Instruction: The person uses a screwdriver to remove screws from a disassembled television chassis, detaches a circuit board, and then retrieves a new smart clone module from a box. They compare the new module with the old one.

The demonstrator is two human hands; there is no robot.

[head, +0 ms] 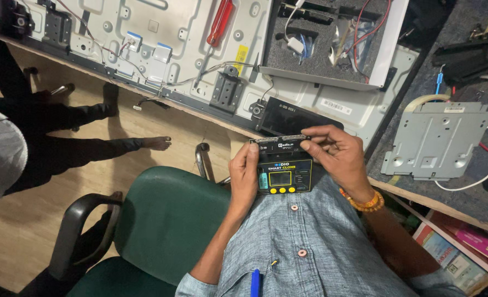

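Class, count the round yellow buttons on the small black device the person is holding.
3, in a row under the device's little screen: left, middle, right. None seems hidden.

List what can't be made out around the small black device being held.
- Head view: the black device has its left edge covered by the left hand and its top right corner by the right hand.
- Its small screen is too small to tell what it shows.
- The red-handled screwdriver runs off the top edge.
- The seated person is cut by the left edge.
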